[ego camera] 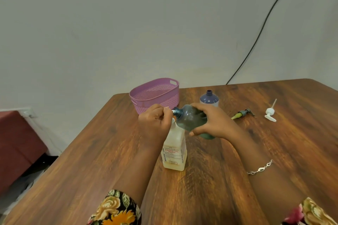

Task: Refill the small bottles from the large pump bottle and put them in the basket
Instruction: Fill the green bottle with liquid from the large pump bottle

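Right-hand grip: the right hand (214, 124) has fingers and thumb wrapped round the belly of the teal small bottle (190, 118). It holds the bottle off the table, tipped on its side, open neck pointing to 9 o'clock.
Left-hand grip: the left hand (154, 120) is curled over the pump head (173, 120) of the large pump bottle (174, 151), fingertips at the white spout. I cannot tell how hard it presses.
Meeting point: spout and neck touch or nearly so; it is too small to tell whether the spout is inside.
Large bottle: upright on the table (91, 151), right beneath both hands.
Second bottle: the dark blue small bottle (209, 98) stands uncapped at 1 o'clock from the hands.
Loose parts: a green-grey pump (243, 113) and a white pump (270, 114) lie at 3 o'clock.
Basket: the basket (155, 93) sits at 11 o'clock; neither small bottle is in it yet.
Step in hand: filling the first bottle, I reckon.
Next move: it calls for steady downward strokes with the neck kept tight to the spout, then a pump screwed on.
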`<action>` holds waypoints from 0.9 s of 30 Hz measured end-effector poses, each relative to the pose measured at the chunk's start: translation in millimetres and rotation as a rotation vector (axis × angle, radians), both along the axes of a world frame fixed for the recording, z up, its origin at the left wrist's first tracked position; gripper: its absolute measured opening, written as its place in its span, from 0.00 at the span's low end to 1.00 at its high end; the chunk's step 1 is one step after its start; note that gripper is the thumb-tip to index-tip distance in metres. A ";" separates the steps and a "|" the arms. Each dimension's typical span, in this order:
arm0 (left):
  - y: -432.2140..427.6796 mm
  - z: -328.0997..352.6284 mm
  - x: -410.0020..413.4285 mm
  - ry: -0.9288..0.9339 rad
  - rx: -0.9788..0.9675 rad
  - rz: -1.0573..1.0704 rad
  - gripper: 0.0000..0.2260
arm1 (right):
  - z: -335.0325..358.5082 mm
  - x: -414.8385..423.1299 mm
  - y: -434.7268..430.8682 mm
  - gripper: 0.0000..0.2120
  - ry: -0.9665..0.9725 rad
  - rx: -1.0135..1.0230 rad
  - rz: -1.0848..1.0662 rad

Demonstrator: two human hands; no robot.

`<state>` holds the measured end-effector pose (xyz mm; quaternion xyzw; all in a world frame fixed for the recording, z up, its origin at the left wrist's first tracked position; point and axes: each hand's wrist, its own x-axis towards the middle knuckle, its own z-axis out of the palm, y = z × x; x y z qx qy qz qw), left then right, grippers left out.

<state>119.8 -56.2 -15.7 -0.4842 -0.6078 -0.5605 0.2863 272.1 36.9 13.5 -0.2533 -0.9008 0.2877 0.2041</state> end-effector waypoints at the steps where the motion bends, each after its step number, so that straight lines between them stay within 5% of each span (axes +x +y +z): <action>1: 0.4 -1.6 -0.3 0.003 -0.004 0.004 0.16 | -1.6 -0.2 -0.5 0.38 0.001 0.003 -0.002; 14: -1.3 3.1 2.6 0.039 0.010 -0.027 0.17 | 4.0 2.3 2.3 0.39 0.012 0.053 -0.032; 27: -3.8 12.0 8.2 -0.206 0.068 -0.117 0.15 | 0.4 -1.6 -0.5 0.40 0.039 -0.001 -0.050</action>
